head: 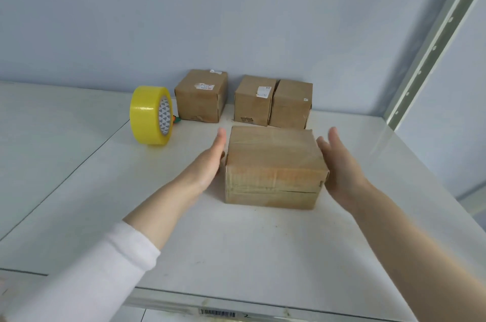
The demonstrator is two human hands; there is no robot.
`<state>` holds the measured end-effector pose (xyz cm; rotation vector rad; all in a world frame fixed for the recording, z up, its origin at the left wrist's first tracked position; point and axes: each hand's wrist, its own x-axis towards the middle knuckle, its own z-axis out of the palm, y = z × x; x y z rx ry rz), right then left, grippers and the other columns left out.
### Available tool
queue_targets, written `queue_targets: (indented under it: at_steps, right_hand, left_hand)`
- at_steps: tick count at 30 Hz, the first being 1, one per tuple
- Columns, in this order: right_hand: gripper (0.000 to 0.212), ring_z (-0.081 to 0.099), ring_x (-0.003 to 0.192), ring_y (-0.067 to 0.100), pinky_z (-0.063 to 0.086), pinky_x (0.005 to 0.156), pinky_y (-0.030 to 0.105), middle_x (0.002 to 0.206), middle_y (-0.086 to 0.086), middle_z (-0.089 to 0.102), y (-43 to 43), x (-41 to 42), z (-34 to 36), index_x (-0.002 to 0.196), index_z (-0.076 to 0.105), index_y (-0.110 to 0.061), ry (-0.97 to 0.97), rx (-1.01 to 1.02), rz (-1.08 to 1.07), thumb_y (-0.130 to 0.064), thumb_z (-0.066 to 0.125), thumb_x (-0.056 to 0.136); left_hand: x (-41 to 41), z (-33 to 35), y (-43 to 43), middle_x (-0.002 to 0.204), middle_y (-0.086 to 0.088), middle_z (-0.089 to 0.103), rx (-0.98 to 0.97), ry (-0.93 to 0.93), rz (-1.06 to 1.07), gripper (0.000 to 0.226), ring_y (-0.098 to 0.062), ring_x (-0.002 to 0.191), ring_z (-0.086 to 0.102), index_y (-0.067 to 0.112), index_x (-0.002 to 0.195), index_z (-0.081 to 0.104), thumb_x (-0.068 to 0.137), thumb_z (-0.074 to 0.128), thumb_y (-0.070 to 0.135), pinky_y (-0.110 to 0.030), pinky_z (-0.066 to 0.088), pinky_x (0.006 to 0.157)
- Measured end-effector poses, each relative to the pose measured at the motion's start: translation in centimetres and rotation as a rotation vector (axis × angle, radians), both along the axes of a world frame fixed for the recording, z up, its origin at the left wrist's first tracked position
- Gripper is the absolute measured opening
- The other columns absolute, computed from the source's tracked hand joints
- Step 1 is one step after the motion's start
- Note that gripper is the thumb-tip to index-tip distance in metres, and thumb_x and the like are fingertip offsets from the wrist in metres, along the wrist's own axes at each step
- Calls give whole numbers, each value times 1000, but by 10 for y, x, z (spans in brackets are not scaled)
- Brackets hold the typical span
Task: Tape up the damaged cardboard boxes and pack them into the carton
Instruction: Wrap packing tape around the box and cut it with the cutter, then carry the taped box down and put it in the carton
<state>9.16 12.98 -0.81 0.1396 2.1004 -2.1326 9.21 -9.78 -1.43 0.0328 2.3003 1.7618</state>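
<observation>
I see both arms stretched forward over the white shelf [236,243]. My left hand [210,161] and right hand [339,164] have straight, relaxed fingers and grasp nothing, palms turned inward on either side of the big cardboard box [273,164]. I cannot tell whether they touch it. Three small boxes [253,101] and the tape roll [151,115] stand behind it, by the wall.

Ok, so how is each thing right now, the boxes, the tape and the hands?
Big box: closed, with a split across its front.
Left hand: open, fingers straight, beside the big box's left side.
Right hand: open, beside its right side.
Tape roll: standing on edge, untouched.
Left small box: closed, standing alone.
Middle small box: closed, against the right small box.
Right small box: closed.
</observation>
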Motion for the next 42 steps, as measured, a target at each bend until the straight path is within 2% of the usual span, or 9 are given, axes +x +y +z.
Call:
queue_targets:
  at_steps: [3,7,11,13,15,18,23,27,42]
  right_hand:
    - [59,68,97,17,49,78,34,106,2,72,-11,10,-18,107,67,-21,3,-196,-50,-64,31,90]
    - [58,68,97,13,50,75,31,104,-2,73,-13,7,-16,107,69,-26,7,-184,17,-65,29,90]
    - [47,55,107,-10,37,93,26,113,-31,60,15,12,-11,105,64,-51,181,-86,281,-74,29,83]
    - [70,42,116,-19,37,97,16,125,-43,41,22,15,-20,140,24,-50,237,83,377,-67,53,78]
    - [111,41,116,-23,40,85,3,128,-47,35,24,11,-28,140,-10,-50,268,161,382,-42,77,72]
    - [110,51,115,-11,45,82,6,126,-32,52,20,5,-24,135,5,-53,334,140,299,-20,83,65]
    - [107,55,115,-3,48,86,17,131,-18,54,19,26,-4,144,13,-40,302,-14,101,-39,80,60]
    - [79,60,115,16,52,88,28,124,0,63,14,62,16,136,42,-15,323,-63,58,-39,75,69]
    - [85,62,111,14,49,93,37,125,-2,62,-1,265,30,140,33,-32,362,10,-557,-38,74,65]
  left_hand:
    - [11,-10,21,124,8,63,346,-9,110,67,-12,118,56,43,107,63,64,27,80,-42,36,109]
    - [12,-10,22,116,17,65,335,1,49,64,-5,112,58,49,106,60,61,30,84,-43,36,109]
    - [5,-21,-7,128,56,20,124,178,-188,122,25,124,23,47,145,-4,47,57,89,-19,22,111]
    - [4,-26,-11,121,60,20,25,224,-244,134,31,119,24,47,141,-16,49,78,67,-7,28,104]
    - [2,-28,-8,118,58,29,-30,279,-189,130,30,115,33,47,142,-10,52,83,51,-2,33,97]
    - [1,-19,1,120,45,37,-18,359,-64,126,32,105,39,42,147,8,43,79,55,4,36,82]
    - [9,5,12,109,32,62,86,381,-77,80,15,106,53,36,129,46,57,75,59,-6,44,82]
    - [22,28,9,140,10,48,174,385,-222,103,-8,133,39,29,143,34,55,69,70,-36,33,110]
    - [111,46,51,117,10,66,447,302,-748,62,-9,113,60,27,128,52,71,63,48,-28,45,95]
